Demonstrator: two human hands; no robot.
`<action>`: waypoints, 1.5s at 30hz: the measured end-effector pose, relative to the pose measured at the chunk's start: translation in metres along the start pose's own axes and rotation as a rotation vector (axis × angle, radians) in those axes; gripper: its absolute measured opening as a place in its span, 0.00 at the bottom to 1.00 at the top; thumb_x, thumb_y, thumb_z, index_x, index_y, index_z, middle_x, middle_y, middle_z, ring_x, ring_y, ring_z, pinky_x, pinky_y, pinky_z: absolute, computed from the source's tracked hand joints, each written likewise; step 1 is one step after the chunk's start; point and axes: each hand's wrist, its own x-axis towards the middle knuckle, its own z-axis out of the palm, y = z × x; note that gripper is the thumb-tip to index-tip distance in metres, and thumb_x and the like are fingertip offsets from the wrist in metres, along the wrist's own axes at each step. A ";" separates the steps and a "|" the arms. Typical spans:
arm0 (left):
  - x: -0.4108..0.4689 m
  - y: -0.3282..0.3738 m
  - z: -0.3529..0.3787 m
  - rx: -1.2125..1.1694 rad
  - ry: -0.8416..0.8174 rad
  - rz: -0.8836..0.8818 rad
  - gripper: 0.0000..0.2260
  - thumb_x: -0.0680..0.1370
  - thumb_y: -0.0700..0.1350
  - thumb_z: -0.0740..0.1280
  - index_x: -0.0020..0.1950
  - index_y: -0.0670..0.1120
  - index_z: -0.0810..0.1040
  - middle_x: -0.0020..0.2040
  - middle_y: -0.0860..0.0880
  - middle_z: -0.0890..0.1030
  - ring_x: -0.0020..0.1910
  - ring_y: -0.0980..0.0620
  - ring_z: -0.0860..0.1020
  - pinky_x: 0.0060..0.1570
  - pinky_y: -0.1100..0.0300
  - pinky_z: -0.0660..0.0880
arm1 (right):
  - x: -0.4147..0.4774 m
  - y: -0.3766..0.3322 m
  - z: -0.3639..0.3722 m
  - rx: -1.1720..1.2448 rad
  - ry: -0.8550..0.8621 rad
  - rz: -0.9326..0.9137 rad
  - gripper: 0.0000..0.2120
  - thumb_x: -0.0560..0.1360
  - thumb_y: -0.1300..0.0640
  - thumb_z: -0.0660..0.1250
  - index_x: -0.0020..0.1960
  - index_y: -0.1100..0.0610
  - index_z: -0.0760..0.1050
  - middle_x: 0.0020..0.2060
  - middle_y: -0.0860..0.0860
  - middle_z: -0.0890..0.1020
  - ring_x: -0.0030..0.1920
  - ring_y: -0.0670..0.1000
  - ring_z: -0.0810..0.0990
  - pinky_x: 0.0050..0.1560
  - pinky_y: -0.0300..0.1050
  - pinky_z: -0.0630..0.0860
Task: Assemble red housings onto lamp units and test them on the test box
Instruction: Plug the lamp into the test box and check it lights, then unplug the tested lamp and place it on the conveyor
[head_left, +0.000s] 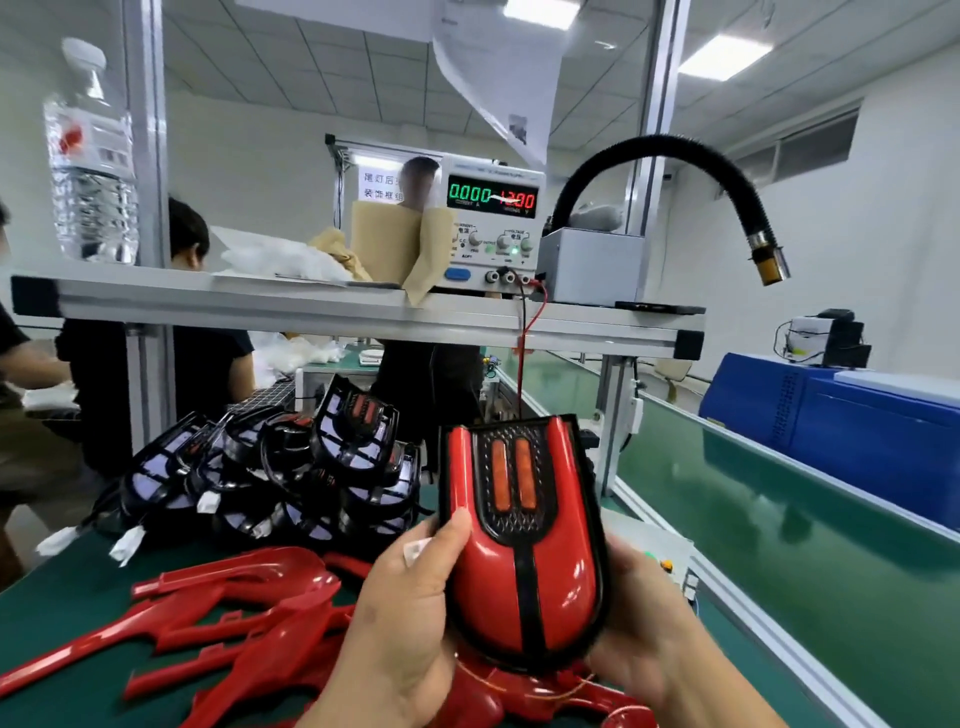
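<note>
Left hand (405, 613) and right hand (641, 618) grip lamp (488, 577); display (491, 196) reads 0.000.

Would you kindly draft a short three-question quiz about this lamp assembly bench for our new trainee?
1. True or false: both the left hand and the right hand hold the assembled lamp.
2. The loose red housings lie on: A the upper shelf; B the green bench; C the conveyor belt.
3. Fill in: the power supply shows a green current reading of ____.
Key: 1 true; 2 B; 3 0.000.
</note>
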 end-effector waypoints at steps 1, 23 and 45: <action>0.005 -0.001 0.005 0.026 -0.005 0.017 0.17 0.73 0.49 0.68 0.57 0.40 0.82 0.52 0.38 0.84 0.52 0.39 0.83 0.58 0.40 0.76 | -0.007 -0.004 -0.006 0.063 -0.004 -0.024 0.31 0.77 0.39 0.58 0.57 0.66 0.81 0.44 0.66 0.77 0.43 0.62 0.79 0.53 0.56 0.76; 0.108 -0.092 0.261 0.120 -0.317 -0.532 0.13 0.80 0.35 0.57 0.49 0.33 0.81 0.40 0.39 0.83 0.39 0.44 0.79 0.53 0.50 0.76 | -0.101 -0.147 -0.150 0.053 0.563 -0.511 0.12 0.81 0.58 0.62 0.49 0.68 0.76 0.36 0.62 0.82 0.34 0.58 0.79 0.23 0.41 0.78; 0.154 -0.163 0.263 0.841 -0.097 0.148 0.20 0.81 0.39 0.63 0.74 0.48 0.70 0.61 0.53 0.78 0.52 0.57 0.73 0.50 0.64 0.69 | 0.011 -0.151 -0.236 -0.063 0.670 -0.504 0.17 0.81 0.64 0.58 0.37 0.59 0.79 0.26 0.53 0.77 0.23 0.47 0.69 0.26 0.37 0.65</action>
